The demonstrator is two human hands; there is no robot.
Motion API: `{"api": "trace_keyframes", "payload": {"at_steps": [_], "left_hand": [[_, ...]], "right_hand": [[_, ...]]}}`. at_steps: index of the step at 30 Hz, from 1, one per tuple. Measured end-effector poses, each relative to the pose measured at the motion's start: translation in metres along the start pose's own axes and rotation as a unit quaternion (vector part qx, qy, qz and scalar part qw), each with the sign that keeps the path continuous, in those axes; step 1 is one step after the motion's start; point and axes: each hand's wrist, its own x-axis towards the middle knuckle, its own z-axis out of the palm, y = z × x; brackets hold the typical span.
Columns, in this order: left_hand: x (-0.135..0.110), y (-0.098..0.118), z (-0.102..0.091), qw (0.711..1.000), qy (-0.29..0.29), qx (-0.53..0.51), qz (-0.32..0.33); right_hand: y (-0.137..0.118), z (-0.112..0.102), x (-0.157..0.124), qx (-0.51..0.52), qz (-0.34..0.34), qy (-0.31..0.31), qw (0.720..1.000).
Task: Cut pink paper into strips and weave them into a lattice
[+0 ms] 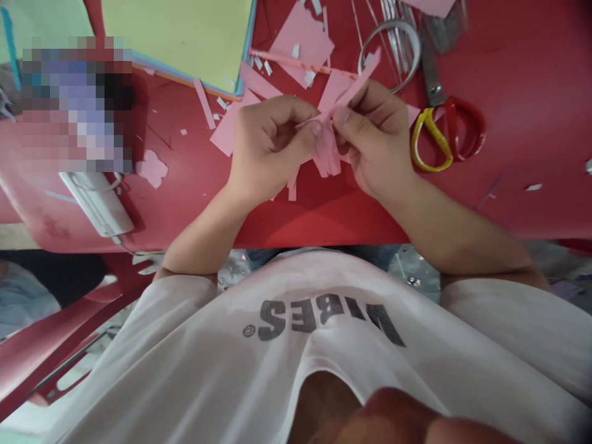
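Note:
Between my two hands is a piece of pink paper [327,148] with cut strips that hang down and one long strip slanting up to the right. My left hand [272,145] pinches its left side between thumb and forefinger. On the other side my right hand [377,132] grips it near the middle, its thumb pressed on the paper. Under and behind the hands lie loose pink paper pieces [303,46] and a pink pencil [296,60]. Scissors [433,140] with one yellow and one red handle rest right of my right hand.
A stack of coloured paper sheets [185,37] lies at the back left. Behind the right hand is a roll of tape [414,40]. A white power bank-like box [99,206] with a cable and a pink paper flower [152,169] are on the red table [522,154] at left.

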Motion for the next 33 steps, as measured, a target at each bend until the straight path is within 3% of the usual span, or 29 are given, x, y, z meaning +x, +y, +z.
{"api": "trace_keyframes", "payload": {"at_steps": [6,12,17,23,29,33], "left_hand": [[-0.003,0.007,0.006,0.995,0.035,0.001,-0.089],[-0.001,0.001,0.005,0.998,0.043,0.024,-0.049],[0.003,-0.012,-0.002,0.997,0.071,-0.020,-0.029],[0.004,-0.017,-0.010,0.993,0.117,-0.014,-0.005],[0.009,-0.024,-0.016,0.988,0.122,-0.070,-0.066],[0.011,-0.015,-0.018,0.983,0.127,-0.081,-0.101]], "right_hand": [[-0.006,0.000,-0.003,-0.032,-0.003,0.039,0.999],[-0.015,-0.005,-0.004,-0.094,-0.002,-0.005,0.996],[-0.013,-0.004,-0.003,-0.069,-0.006,-0.050,0.996],[-0.008,-0.003,-0.001,-0.031,0.021,-0.043,0.998],[-0.003,-0.008,-0.003,-0.031,0.088,-0.088,0.992],[0.002,-0.012,-0.001,-0.046,0.110,-0.081,0.990]]}}
